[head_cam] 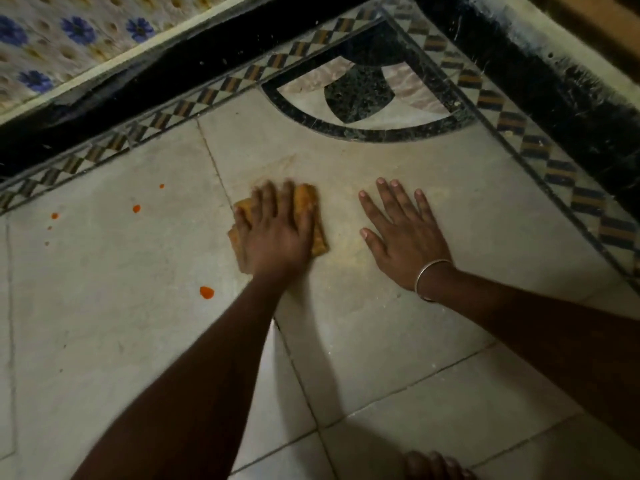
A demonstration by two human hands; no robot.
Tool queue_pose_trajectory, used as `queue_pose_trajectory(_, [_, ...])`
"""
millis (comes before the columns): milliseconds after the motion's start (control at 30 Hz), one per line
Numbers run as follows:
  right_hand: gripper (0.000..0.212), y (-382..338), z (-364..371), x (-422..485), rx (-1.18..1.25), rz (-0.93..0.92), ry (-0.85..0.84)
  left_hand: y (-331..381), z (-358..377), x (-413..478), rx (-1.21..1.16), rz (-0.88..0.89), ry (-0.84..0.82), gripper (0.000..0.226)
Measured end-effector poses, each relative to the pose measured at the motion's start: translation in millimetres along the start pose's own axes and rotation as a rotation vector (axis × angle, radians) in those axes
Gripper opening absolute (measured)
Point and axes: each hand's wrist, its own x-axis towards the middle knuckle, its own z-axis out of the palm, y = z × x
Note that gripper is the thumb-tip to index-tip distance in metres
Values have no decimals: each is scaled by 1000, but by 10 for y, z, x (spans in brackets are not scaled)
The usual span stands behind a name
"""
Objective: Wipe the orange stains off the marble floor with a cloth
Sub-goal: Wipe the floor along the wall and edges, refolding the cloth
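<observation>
My left hand (pixel 273 230) presses flat on a folded orange-yellow cloth (pixel 306 202), which lies on the pale marble floor (pixel 381 341) near a tile seam; the hand is slightly blurred. My right hand (pixel 403 233) rests palm down on the floor to the cloth's right, fingers spread, holding nothing, with a metal bangle (pixel 429 278) on the wrist. Several orange stains dot the floor to the left: a larger drop (pixel 206 292) near my left forearm, a smaller one (pixel 136 208), another (pixel 55 215) and a tiny speck (pixel 161 186). A faint yellowish smear (pixel 349 251) shows between the hands.
A patterned inlay border (pixel 194 105) and a black skirting band (pixel 173 74) run along the wall at the top; a similar border (pixel 540 147) runs down the right. A black and white semicircular inlay (pixel 363 98) fills the corner. Toes (pixel 433 465) show at the bottom edge.
</observation>
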Motion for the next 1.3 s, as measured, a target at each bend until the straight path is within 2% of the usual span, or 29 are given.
queue_pose_trajectory(100, [64, -16, 7, 8, 18, 4, 11, -270, 31, -374, 4, -138, 51, 71])
queue_pose_trajectory(167, [64, -25, 8, 0, 19, 13, 3, -129, 95, -816, 41, -162, 76, 71])
queue_pose_trajectory(300, [63, -26, 13, -14, 21, 14, 14, 468, 256, -1212, 35, 40, 7, 72])
queue_pose_trajectory(433, [61, -1, -2, 16, 29, 1, 11, 487, 130, -348, 38, 116, 10, 71])
queue_pose_trajectory(567, [61, 6, 8, -8, 26, 0, 13, -20, 29, -50, 0, -39, 9, 74])
queue_pose_trajectory(667, [62, -11, 15, -6, 29, 10, 24, -132, 112, -599, 25, -201, 82, 72])
queue_pose_trajectory(767, [63, -28, 9, -6, 22, 21, 12, 229, 234, -1156, 15, -285, 98, 71])
queue_pose_trajectory(900, [63, -19, 11, -8, 17, 12, 6, 739, 280, -993, -30, -64, 75, 71])
queue_pose_trajectory(1000, [62, 4, 12, 10, 23, 0, 8, 574, 123, -420, -16, 36, 17, 71])
queue_pose_trajectory(1133, [62, 7, 17, -5, 29, 0, 11, 5, 48, -343, -5, -118, 41, 72])
queue_pose_trajectory(1233, [62, -13, 2, -4, 45, 15, 12, -118, 138, -1001, 27, -251, 109, 72])
queue_pose_trajectory(1300, [62, -34, -13, -7, 52, 24, 14, 68, 225, -1428, 24, -256, 81, 73])
